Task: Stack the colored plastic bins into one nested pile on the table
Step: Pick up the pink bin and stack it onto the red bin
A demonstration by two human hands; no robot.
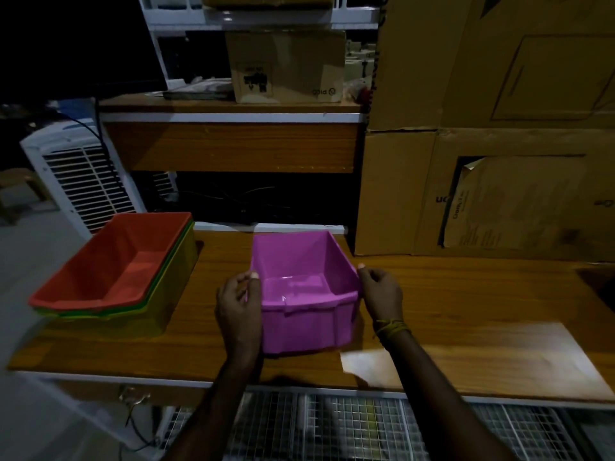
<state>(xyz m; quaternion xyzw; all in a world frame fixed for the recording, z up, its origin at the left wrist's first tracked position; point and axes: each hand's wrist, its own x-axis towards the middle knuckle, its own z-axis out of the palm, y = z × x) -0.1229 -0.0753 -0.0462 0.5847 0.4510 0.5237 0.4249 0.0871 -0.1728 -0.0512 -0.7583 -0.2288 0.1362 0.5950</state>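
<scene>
Bin transfer at the grasp stage. We held the purple bin [306,294] between both hands near the front middle of the table [466,294], open side up and its front wall facing us. Our left hand [238,304] gripped the left rim, thumb hooked over the edge into the bin and fingers curled against the outer wall. Our right hand [381,294] pinched the right rim at its top edge, thumb and forefinger closed on the lip and the remaining fingers loosely bent behind. Neither hand was spread beyond what the rim required. We could not tell whether the base of the bin rested on the wood or was lifted just clear.

The nested pile [116,284] stood to our left at the table's left end, well apart from the held bin: a red bin [133,261] uppermost, with green and yellow rims showing beneath it. Its long axis ran away from us, leaning slightly rightward, whereas the purple bin sat nearly square to us. We judged that the coming move called for a leftward carry, a lift above the red rim, and a small turn to match the pile's axis. The left hand lay nearer the pile.
</scene>
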